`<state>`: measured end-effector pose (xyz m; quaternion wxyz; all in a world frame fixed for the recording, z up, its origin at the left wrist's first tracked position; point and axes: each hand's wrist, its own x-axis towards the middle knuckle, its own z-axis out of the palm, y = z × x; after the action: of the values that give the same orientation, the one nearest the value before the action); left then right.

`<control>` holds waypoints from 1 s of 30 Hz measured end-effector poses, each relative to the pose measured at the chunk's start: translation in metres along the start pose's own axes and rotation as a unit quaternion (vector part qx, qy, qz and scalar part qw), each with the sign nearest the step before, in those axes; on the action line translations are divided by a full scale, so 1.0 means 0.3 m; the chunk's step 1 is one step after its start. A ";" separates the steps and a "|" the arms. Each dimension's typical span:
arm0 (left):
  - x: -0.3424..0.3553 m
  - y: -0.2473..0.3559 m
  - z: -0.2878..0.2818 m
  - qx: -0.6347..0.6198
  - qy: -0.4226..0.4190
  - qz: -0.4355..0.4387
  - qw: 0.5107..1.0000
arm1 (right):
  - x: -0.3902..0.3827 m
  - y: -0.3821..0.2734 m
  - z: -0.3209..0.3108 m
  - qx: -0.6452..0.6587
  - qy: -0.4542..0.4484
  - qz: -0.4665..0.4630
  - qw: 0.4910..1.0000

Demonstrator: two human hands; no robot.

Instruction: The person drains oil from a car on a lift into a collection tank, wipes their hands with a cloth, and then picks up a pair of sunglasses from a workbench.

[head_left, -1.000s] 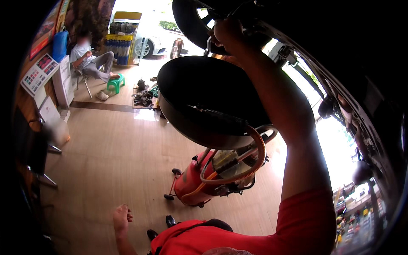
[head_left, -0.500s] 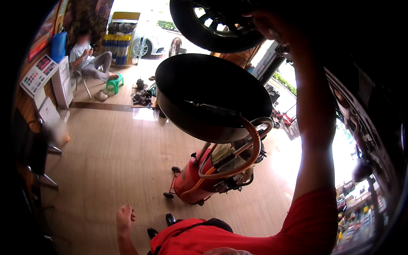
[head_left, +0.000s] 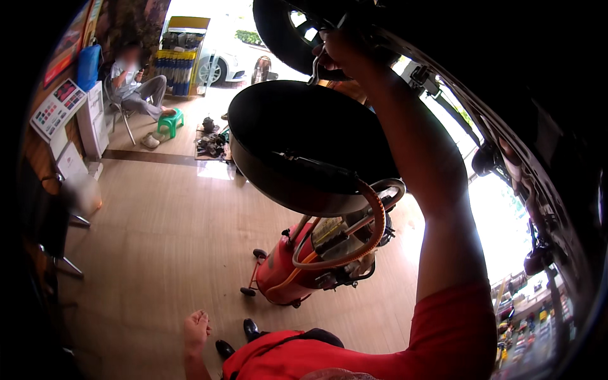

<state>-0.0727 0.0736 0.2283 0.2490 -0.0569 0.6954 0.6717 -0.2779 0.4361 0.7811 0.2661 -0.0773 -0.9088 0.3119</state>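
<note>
The left hand (head_left: 197, 328) hangs low, left of and below the black basin (head_left: 256, 166), fingers half-curled and free. A red tank (head_left: 273, 275) stands beneath the basin, partly covered by a looped hose (head_left: 379, 231). The right arm (head_left: 437, 177) rises past the basin's right side; its hand (head_left: 345, 52) grips what seems a bent metal tool (head_left: 315, 71) over the basin's far rim, upper end lost in shadow. Beyond the basin, the tyre (head_left: 276, 41) is cut off above.

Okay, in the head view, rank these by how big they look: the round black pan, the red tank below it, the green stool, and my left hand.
1. Round black pan
2. Red tank
Unranked: green stool and left hand; they look about alike, and the hand is nearer.
</note>
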 end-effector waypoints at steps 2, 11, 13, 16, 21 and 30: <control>-0.008 -0.022 -0.007 -0.008 0.008 0.000 1.000 | -0.032 0.033 -0.043 0.035 0.016 -0.027 0.999; 0.001 0.020 -0.025 -0.019 0.035 -0.031 0.999 | 0.118 0.154 -0.424 -0.221 -0.082 -0.564 0.792; 0.007 0.018 -0.050 -0.013 0.035 -0.028 0.999 | 0.106 0.081 -0.477 -0.101 -0.274 -0.429 0.855; 0.037 0.025 -0.059 -0.010 0.032 -0.022 0.999 | -0.034 -0.134 -0.465 0.090 -0.357 -0.147 0.918; 0.108 0.014 -0.040 0.001 0.011 -0.024 1.000 | -0.073 -0.171 -0.366 -0.091 -0.154 -0.101 0.979; 0.128 -0.001 0.021 0.025 -0.030 -0.018 0.999 | 0.098 0.167 -0.052 -0.419 0.131 -0.230 0.869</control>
<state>-0.1042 0.0896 0.2121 0.2833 -0.0424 0.7033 0.6507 -0.2957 0.4931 0.7739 0.3893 -0.0099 -0.9031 -0.1812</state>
